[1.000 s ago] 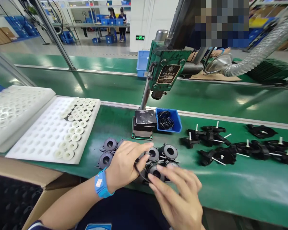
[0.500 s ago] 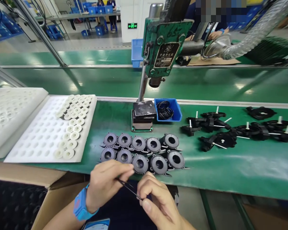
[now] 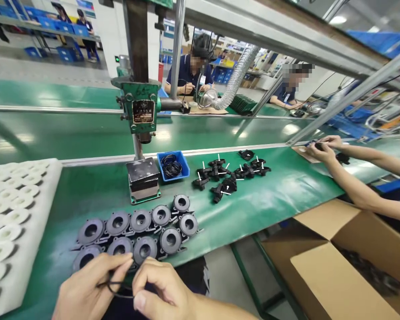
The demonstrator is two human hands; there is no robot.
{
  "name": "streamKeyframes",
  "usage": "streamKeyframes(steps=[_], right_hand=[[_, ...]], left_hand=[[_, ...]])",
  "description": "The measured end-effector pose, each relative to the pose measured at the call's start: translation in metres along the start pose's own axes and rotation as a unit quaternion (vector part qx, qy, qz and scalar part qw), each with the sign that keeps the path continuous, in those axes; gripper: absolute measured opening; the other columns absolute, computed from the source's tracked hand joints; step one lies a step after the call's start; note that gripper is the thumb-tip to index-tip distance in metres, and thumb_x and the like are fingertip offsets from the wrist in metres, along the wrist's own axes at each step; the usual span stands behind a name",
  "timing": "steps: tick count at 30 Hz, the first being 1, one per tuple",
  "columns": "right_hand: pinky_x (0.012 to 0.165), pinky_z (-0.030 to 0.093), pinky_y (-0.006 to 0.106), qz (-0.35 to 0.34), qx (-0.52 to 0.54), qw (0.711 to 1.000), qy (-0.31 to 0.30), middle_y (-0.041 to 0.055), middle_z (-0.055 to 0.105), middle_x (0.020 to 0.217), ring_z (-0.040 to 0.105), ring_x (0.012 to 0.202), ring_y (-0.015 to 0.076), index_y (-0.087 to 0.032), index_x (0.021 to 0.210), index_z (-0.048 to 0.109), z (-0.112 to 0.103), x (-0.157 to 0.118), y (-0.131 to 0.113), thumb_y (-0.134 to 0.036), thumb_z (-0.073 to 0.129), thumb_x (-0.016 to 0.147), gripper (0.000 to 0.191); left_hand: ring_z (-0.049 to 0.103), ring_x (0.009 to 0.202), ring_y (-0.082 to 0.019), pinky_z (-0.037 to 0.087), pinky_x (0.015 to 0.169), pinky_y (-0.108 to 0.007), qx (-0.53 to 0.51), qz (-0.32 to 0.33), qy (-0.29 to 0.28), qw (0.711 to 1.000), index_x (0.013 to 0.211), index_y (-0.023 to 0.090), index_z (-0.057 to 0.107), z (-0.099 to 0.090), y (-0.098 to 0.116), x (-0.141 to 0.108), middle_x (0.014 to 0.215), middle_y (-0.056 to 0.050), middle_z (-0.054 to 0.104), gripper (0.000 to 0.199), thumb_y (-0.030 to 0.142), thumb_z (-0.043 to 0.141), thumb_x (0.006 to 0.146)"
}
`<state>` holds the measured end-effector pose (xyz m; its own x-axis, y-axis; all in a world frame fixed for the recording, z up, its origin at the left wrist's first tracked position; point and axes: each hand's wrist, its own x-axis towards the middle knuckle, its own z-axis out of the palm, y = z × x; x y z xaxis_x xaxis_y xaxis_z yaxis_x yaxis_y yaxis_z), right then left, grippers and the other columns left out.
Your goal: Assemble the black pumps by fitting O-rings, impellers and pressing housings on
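A thin black rubber ring (image 3: 120,295) is stretched between my two hands at the bench's near edge. My left hand (image 3: 90,284) pinches one side of it, with thumb and fingers closed. The other side is gripped by my right hand (image 3: 165,286), its fingers curled and thumb pressed in. Just beyond my fingers stand two rows of round black housings (image 3: 141,221), each with a dark hole in the middle; my hands partly cover the nearest ones. Behind them, a blue bin (image 3: 186,171) holds a heap of similar black rings (image 3: 171,166).
A green hand press (image 3: 140,106) rises over its metal base block (image 3: 143,178). White foam tray (image 3: 36,249) with white rings lies left. Black parts with white pins (image 3: 228,184) sit right. Further right are a co-worker's arms (image 3: 360,178) and an open cardboard box (image 3: 326,280).
The view has swung to the right, bringing co-workers and the cardboard box into sight. Both hands still hold the black ring, which now shows as a wider loop.
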<state>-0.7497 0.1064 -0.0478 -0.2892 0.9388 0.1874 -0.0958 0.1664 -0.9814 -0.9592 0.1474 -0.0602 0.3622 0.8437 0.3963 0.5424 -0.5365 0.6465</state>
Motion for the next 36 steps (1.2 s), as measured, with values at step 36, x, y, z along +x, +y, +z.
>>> streamKeyframes(steps=[36], right_hand=[[0.096, 0.036, 0.033, -0.183, -0.618, 0.761, 0.070, -0.0011, 0.071, 0.114, 0.061, 0.109, 0.0172, -0.022, 0.121, 0.064, -0.034, 0.003, 0.016, -0.042, 0.070, 0.090, 0.036]], left_hand=[[0.050, 0.069, -0.013, 0.036, 0.072, -0.032, 0.242, 0.154, -0.027, 0.958, 0.125, 0.026, 0.069, 0.008, -0.001, 0.002, 0.122, 0.001, 0.075, 0.035, 0.040, 0.070, 0.092]])
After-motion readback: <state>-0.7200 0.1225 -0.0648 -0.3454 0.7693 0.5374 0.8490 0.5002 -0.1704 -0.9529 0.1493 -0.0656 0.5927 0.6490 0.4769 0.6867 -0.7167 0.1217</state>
